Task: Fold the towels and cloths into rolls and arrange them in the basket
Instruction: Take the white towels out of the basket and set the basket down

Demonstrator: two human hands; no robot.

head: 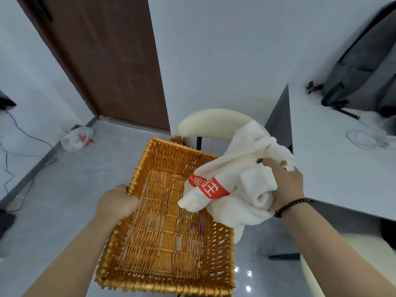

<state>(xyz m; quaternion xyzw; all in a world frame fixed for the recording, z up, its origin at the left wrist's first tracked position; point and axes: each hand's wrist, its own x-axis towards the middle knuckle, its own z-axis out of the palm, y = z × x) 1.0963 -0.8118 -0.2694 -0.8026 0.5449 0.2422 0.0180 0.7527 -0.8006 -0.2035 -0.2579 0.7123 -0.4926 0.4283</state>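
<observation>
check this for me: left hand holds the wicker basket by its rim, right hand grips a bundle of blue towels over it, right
Not quite. In the head view the towels in the right hand are white, one with a red printed band, not blue. The left hand does hold the wicker basket by its rim.

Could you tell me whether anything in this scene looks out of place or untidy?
Yes. The towels in the right hand are a crumpled bunch, not rolls, and the basket in the left hand holds none. A plastic bag lies on the floor by the door.
</observation>
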